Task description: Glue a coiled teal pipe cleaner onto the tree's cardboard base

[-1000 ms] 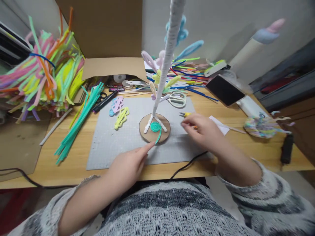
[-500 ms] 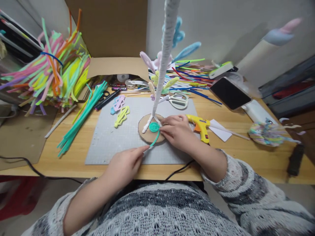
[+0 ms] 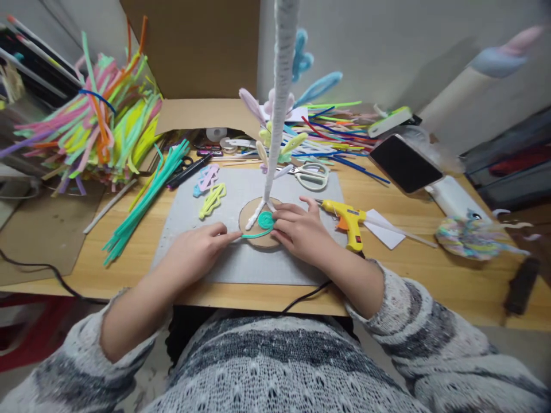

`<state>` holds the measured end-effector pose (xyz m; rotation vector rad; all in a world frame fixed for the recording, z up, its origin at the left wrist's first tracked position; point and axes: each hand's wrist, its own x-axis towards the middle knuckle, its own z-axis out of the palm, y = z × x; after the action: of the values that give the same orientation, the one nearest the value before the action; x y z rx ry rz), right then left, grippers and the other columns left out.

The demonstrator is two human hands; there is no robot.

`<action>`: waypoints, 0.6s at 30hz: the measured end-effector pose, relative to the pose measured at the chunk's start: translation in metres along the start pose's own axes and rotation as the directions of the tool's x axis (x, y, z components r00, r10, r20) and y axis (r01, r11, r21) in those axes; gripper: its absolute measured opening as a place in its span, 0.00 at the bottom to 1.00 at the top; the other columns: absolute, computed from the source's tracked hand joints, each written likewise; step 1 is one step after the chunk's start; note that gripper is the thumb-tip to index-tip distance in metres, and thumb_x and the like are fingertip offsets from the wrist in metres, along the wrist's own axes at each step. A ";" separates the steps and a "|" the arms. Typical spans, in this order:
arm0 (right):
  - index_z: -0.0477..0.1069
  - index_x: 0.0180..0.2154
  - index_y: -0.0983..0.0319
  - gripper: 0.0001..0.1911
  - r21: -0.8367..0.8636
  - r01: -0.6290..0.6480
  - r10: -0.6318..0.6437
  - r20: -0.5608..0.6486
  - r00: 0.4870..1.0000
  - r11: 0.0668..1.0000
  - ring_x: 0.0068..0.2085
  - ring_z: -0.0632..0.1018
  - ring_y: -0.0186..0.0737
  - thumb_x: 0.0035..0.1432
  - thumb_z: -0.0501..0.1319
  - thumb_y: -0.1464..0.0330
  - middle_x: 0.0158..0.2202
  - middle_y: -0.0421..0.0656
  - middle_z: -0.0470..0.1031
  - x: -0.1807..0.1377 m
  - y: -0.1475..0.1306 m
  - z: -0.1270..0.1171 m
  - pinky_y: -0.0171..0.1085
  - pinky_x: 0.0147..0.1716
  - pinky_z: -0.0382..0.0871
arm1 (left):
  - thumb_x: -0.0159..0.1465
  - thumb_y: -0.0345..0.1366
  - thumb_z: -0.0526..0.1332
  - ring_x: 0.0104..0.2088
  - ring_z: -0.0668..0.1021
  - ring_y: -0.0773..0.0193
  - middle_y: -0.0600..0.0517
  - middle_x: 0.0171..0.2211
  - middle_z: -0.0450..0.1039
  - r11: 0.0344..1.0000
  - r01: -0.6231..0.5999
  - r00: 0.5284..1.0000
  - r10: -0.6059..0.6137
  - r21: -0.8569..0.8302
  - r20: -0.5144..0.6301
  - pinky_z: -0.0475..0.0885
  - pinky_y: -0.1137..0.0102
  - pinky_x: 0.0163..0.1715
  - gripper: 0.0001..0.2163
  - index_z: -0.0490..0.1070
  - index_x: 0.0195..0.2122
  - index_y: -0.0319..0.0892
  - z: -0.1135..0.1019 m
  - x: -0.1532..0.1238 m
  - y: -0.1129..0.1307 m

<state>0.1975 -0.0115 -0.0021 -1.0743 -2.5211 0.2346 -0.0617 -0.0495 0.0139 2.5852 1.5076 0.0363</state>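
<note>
A white pipe-cleaner tree (image 3: 278, 109) stands upright on a round cardboard base (image 3: 248, 218) on a grey cutting mat (image 3: 241, 264). A teal pipe cleaner (image 3: 262, 225) is coiled into a spiral at the trunk's foot, with its loose tail running left. My left hand (image 3: 194, 250) pinches the end of that tail at the disc's left edge. My right hand (image 3: 299, 229) rests on the right side of the base, with its fingertips pressed against the coil.
A yellow glue gun (image 3: 348, 219) lies right of my right hand, its black cord (image 3: 307, 295) trailing over the table edge. Scissors (image 3: 310, 175) and pastel leaf shapes (image 3: 209, 192) lie on the mat. A teal pipe-cleaner bundle (image 3: 144, 201) and a colourful heap (image 3: 92, 132) sit left; a phone (image 3: 404, 163) right.
My right hand put down the glue gun and came onto the base by the coil. My left hand drew the teal tail leftward round the disc.
</note>
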 end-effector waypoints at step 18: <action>0.75 0.30 0.56 0.11 -0.022 -0.026 0.024 -0.083 0.996 0.999 0.53 0.72 0.45 0.63 0.57 0.65 0.39 0.40 0.80 0.002 -0.004 0.008 0.59 0.60 0.35 | 0.60 0.44 0.61 0.41 0.77 0.55 0.48 0.39 0.76 0.520 0.372 0.819 -0.574 -0.769 0.007 0.74 0.59 0.44 0.08 0.76 0.36 0.48 0.013 -0.117 0.050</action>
<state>0.1905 -0.0127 -0.0077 -1.1021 -2.4440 0.1656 -0.0748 -0.1764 0.0146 1.4833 1.7419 0.7793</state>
